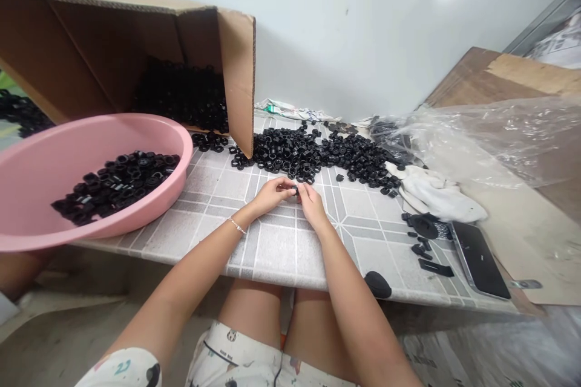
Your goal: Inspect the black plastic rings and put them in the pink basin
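The pink plastic basin [136, 127] sat at the table's [281, 248] left edge, its black nuts [115, 184] within easy reach of a loose heap [290, 154] along the back edge. At the front middle, the left hand [272, 195] and right hand [313, 205] came together, fingertips pinching one nut [295, 190] between them, held up for close handling.

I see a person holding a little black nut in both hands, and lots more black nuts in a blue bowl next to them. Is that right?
Not quite: the bowl is pink, not blue, as the head view shows. The rest stands: the left hand and right hand hold a little black nut, and more black nuts lie in the bowl.
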The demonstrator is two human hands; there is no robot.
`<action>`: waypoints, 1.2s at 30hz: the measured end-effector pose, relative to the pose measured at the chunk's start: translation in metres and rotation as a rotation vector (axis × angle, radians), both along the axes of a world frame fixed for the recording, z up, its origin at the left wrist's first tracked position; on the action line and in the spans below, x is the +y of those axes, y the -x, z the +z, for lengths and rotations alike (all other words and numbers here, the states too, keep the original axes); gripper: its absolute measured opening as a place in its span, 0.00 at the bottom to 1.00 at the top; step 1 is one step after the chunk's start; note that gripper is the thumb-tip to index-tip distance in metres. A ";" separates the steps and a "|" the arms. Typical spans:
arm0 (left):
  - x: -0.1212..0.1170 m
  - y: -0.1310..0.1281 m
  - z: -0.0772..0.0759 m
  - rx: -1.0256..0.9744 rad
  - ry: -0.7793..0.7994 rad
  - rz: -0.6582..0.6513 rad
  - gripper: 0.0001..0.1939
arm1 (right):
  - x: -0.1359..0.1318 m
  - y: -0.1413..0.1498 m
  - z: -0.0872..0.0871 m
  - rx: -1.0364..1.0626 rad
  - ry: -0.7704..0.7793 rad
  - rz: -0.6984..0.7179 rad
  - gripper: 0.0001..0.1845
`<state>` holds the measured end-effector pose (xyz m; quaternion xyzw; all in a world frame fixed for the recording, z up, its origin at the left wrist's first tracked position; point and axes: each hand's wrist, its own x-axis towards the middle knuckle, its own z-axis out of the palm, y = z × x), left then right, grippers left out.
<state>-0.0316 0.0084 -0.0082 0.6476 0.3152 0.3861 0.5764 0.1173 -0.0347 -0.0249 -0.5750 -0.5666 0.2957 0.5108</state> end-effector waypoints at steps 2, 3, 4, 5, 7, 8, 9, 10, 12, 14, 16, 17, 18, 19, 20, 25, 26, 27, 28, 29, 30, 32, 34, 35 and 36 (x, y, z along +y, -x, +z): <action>0.000 0.001 0.000 -0.016 0.064 -0.013 0.21 | -0.001 0.001 0.001 -0.009 -0.007 0.019 0.24; 0.000 0.001 0.000 -0.023 0.097 -0.018 0.21 | -0.002 0.001 0.002 -0.013 -0.012 0.036 0.23; 0.000 0.001 0.000 -0.025 0.126 -0.021 0.22 | -0.004 0.001 0.004 -0.026 -0.018 0.060 0.22; 0.001 0.002 0.000 -0.024 0.150 -0.026 0.22 | -0.005 0.001 0.005 -0.048 -0.023 0.083 0.21; 0.002 0.002 -0.001 -0.017 0.176 -0.042 0.22 | -0.007 0.001 0.006 -0.101 -0.027 0.107 0.20; 0.002 0.002 -0.001 -0.015 0.169 -0.054 0.22 | -0.007 0.001 0.005 -0.117 -0.026 0.103 0.21; 0.002 0.001 0.000 -0.017 0.141 -0.060 0.21 | -0.007 0.001 0.004 -0.118 -0.022 0.092 0.22; 0.001 0.001 0.000 -0.020 0.092 -0.058 0.20 | -0.006 0.001 0.002 -0.100 -0.019 0.080 0.23; -0.002 -0.001 0.003 -0.021 -0.055 -0.032 0.18 | -0.002 0.002 -0.002 -0.028 -0.025 0.066 0.25; -0.006 -0.003 0.005 -0.026 -0.193 0.001 0.19 | 0.001 0.002 -0.004 0.045 -0.031 0.061 0.27; -0.010 -0.005 0.006 -0.029 -0.242 0.041 0.22 | 0.001 0.003 -0.003 0.057 -0.031 0.057 0.28; -0.012 -0.005 0.006 -0.018 -0.226 0.070 0.22 | 0.000 0.003 -0.002 0.032 -0.028 0.055 0.27; -0.012 -0.005 0.007 0.009 -0.194 0.095 0.21 | -0.001 0.004 0.000 -0.008 -0.026 0.056 0.26; -0.012 -0.005 0.007 0.056 -0.159 0.112 0.20 | -0.003 0.004 0.002 -0.052 -0.029 0.057 0.26; -0.011 -0.004 0.007 0.109 -0.130 0.118 0.21 | -0.005 0.005 0.004 -0.092 -0.038 0.059 0.25; -0.008 -0.003 0.008 0.108 -0.149 0.083 0.18 | -0.007 0.007 0.005 -0.106 -0.079 0.032 0.25; -0.009 -0.003 0.009 0.082 -0.191 0.080 0.16 | -0.006 0.007 0.003 -0.081 -0.068 0.020 0.26; -0.010 -0.004 0.009 0.073 -0.248 0.078 0.16 | -0.004 0.007 0.002 -0.049 -0.052 0.010 0.27; -0.011 -0.004 0.009 0.081 -0.310 0.081 0.17 | -0.003 0.007 0.001 -0.014 -0.035 0.005 0.28; -0.013 -0.005 0.009 0.099 -0.362 0.089 0.19 | -0.002 0.008 0.000 0.019 -0.020 0.002 0.29; -0.014 -0.005 0.009 0.123 -0.386 0.100 0.20 | -0.001 0.008 -0.001 0.046 -0.009 -0.001 0.29; -0.016 -0.004 0.009 0.191 -0.348 0.110 0.17 | 0.000 0.009 -0.002 0.074 -0.005 -0.008 0.29; -0.016 -0.004 0.008 0.271 -0.266 0.085 0.19 | 0.000 0.010 -0.003 0.073 -0.010 -0.024 0.29; -0.015 -0.003 0.007 0.305 -0.243 0.066 0.21 | 0.000 0.010 -0.003 0.065 -0.014 -0.031 0.29; -0.014 -0.003 0.007 0.327 -0.239 0.055 0.22 | 0.000 0.010 -0.003 0.055 -0.016 -0.036 0.29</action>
